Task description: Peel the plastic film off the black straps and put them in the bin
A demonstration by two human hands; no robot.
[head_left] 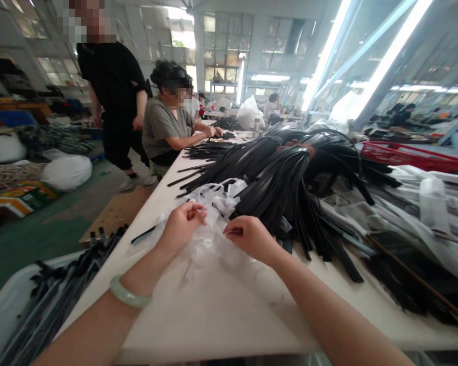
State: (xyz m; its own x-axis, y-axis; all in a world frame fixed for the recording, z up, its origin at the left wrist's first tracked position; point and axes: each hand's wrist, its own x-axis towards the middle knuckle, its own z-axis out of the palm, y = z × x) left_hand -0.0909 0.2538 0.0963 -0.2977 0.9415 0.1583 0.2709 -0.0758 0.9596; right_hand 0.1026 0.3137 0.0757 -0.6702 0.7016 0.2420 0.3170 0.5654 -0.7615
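1. Clear thin plastic bag point(209, 239) lies crumpled on white table point(221, 310), betw. both my hands.
2. My left hand point(181, 226) pinches its left edge; right hand point(250, 236) pinches right edge, fingers closed.
3. Bag's long axis runs away from me, toward heap of long black strips point(278, 178) just beyond; hands equally near.

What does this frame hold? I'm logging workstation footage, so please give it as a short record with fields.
left hand: pinching clear plastic bag
right hand: pinching the same bag
wrist: green bangle on left arm
surface: white table
behind bag: pile of black strips
left edge: bin of black strips
others: seated person at the same table, standing person beside
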